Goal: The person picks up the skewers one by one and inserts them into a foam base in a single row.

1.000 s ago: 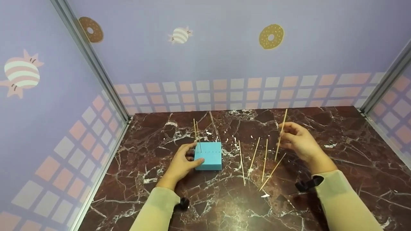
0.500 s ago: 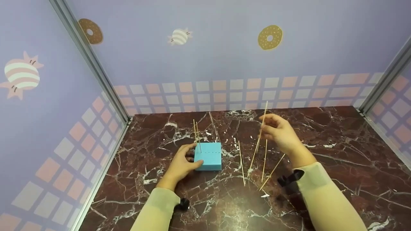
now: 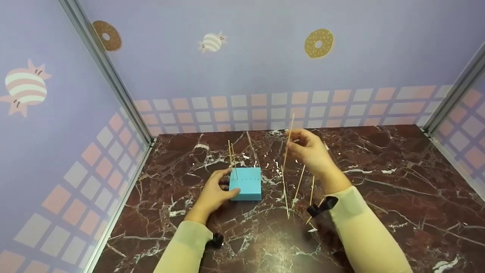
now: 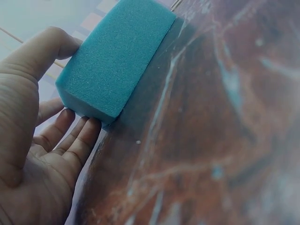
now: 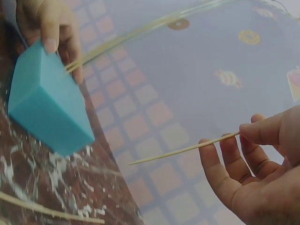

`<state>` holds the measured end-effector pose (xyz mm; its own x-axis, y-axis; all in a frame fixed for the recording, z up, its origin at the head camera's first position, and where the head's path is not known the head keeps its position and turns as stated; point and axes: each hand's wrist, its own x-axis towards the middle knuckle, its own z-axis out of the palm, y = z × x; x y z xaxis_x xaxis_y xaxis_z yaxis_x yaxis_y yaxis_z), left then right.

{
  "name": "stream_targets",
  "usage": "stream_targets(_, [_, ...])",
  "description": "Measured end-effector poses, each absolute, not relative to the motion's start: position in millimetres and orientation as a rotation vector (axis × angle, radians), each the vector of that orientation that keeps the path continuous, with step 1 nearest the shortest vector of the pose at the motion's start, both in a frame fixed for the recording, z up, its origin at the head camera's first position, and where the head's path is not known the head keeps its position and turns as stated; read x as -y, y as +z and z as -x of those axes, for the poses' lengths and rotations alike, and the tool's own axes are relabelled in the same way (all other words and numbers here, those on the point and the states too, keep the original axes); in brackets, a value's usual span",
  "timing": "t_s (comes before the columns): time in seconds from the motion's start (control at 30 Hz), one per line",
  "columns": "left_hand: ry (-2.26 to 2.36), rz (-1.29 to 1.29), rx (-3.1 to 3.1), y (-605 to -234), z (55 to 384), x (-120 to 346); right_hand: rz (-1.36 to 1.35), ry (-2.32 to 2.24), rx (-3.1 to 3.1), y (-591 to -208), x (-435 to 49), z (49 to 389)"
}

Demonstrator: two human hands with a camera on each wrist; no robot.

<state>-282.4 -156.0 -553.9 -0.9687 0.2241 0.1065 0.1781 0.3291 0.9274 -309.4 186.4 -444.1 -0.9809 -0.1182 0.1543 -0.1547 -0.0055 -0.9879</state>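
A light blue foam block with a row of small holes across its top sits on the dark marble-patterned table. My left hand grips its left side, the thumb on the top near the front edge and the fingers against the side, as the left wrist view also shows. Two thin bamboo skewers stand upright in holes at the block's left end. To the right of the block, my right hand pinches another bamboo skewer between thumb and fingers. This skewer's pointed lower end hangs downward in the head view.
Several loose skewers lie on the table between the block and my right forearm, which partly covers some. White crumbs dot the surface behind them. A patterned wall closes off the back.
My right hand has moved left with its skewer, from beyond the loose skewers to above them, nearer the block. The left hand and block have stayed in place.
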Motion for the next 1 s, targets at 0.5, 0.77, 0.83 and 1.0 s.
stream_targets(0.5, [1.712,-0.372,-2.542,-551.9,281.4,153.6,-0.365,2.113,2.147,-432.3,-138.3,307.2])
stream_targets(0.77, [1.736,-0.365,-2.538,-554.0,281.8,153.3,-0.409,2.123,2.115,-432.7,-112.6,305.5])
stream_targets(0.83, [1.751,-0.362,-2.533,-554.6,282.2,153.0,-0.443,2.093,2.124,-433.8,-106.8,305.5])
stream_targets(1.0, [1.748,-0.372,-2.534,-553.4,283.0,152.5,-0.504,2.056,2.136,-436.0,-93.8,306.1])
